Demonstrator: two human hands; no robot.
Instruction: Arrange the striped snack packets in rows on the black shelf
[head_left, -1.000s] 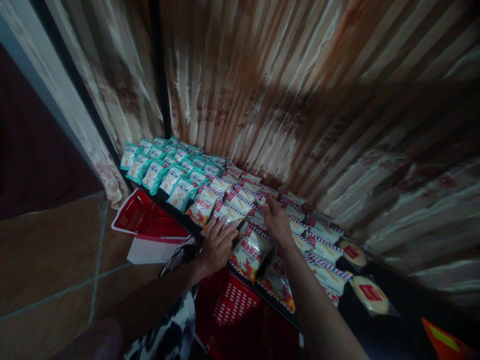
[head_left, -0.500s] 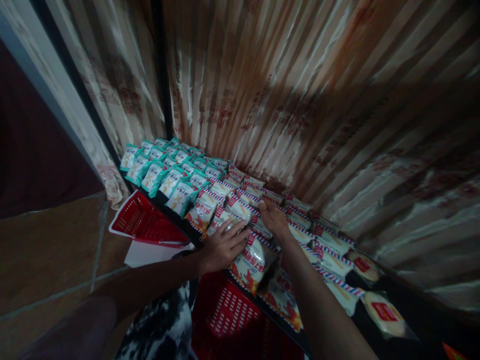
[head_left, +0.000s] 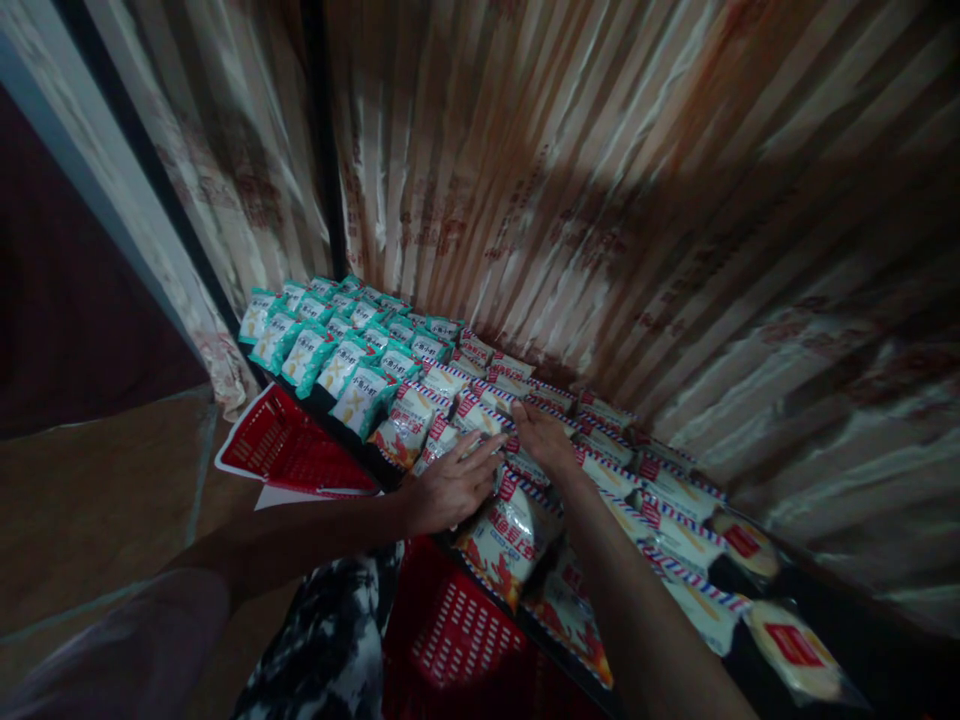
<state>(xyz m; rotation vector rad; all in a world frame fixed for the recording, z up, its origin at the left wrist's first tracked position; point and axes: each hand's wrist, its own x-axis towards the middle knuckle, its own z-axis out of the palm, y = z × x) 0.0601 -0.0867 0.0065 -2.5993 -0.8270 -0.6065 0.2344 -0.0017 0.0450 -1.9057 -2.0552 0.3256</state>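
My left hand (head_left: 459, 485) lies over the front-row white-and-red snack packets, palm down with fingers stretched toward the right. Under and beside it are a snack packet (head_left: 436, 443) to the left and a larger snack packet (head_left: 511, 535) with a striped top edge to the right. Close by, my right hand (head_left: 541, 437) rests among the rows behind, its fingers reaching left against the packets and partly hidden. Neither hand has lifted a packet off the black shelf (head_left: 352, 440).
Teal snack packets (head_left: 360, 395) stand in rows at the left. Round cakes in clear wrappers (head_left: 795, 650) lie at the right end. Red baskets (head_left: 465, 625) sit below the shelf's front edge. A pleated, printed curtain (head_left: 480, 230) hangs behind.
My right hand has shifted slightly left, and my left hand has edged up and right, bringing them closer together. The view has shifted slightly.
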